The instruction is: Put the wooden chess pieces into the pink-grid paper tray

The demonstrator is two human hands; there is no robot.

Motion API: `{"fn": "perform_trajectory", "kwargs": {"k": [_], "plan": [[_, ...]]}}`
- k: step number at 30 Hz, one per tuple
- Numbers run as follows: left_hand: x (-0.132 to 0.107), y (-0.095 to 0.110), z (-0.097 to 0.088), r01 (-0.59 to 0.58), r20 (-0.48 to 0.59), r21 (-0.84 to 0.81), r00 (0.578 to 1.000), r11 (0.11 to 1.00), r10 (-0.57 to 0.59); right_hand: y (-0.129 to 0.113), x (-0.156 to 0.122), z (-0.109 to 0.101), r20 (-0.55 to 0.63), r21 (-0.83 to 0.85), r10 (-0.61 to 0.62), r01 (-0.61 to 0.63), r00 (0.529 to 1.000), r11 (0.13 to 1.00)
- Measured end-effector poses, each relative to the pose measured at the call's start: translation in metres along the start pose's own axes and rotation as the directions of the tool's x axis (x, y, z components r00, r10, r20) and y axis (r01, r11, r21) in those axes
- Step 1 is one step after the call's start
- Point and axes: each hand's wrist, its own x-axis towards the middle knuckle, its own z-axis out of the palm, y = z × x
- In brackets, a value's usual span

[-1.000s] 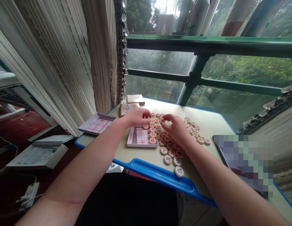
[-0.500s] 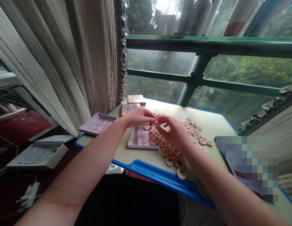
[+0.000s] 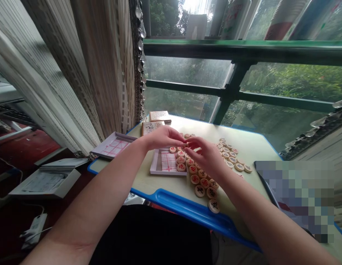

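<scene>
xiangqi piece (image 3: 184,146), small round wooden disc between both hands (image 3: 165,137)

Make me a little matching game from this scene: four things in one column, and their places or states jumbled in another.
Things:
1. Raised piece
2. Blue trough
3. Power strip
4. Shallow box

Places or states:
A. Off the table, at the picture's lower left
B. Open, with a red-lined sheet and round pieces in it
C. At the fingertips of the left hand and right hand
D. Along the table's near edge

Pairs: 1-C, 2-D, 3-A, 4-B
</scene>
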Motion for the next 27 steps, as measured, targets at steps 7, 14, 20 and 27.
{"fn": "perform_trajectory", "kwargs": {"k": [7, 14, 20, 27], "plan": [[0.001, -0.001, 0.004, 0.020, 0.018, -0.137, 1.000, 0.990, -0.018, -0.004, 0.002, -0.001, 0.011, 0.373, 0.264, -0.249, 0.964, 0.894], [0.005, -0.001, 0.012, 0.011, -0.071, -0.142, 0.997, 0.990, -0.021, -0.003, 0.003, -0.003, -0.008, 0.449, 0.320, -0.282, 0.948, 0.848], [0.007, -0.001, 0.013, -0.041, -0.217, -0.025, 0.975, 0.999, 0.035, 0.002, 0.003, 0.000, 0.030, 0.440, 0.327, -0.306, 0.945, 0.844], [0.004, 0.003, 0.011, -0.035, -0.173, -0.019, 0.984, 0.999, 0.031, 0.002, 0.004, 0.002, 0.010, 0.454, 0.334, -0.302, 0.943, 0.838]]}}
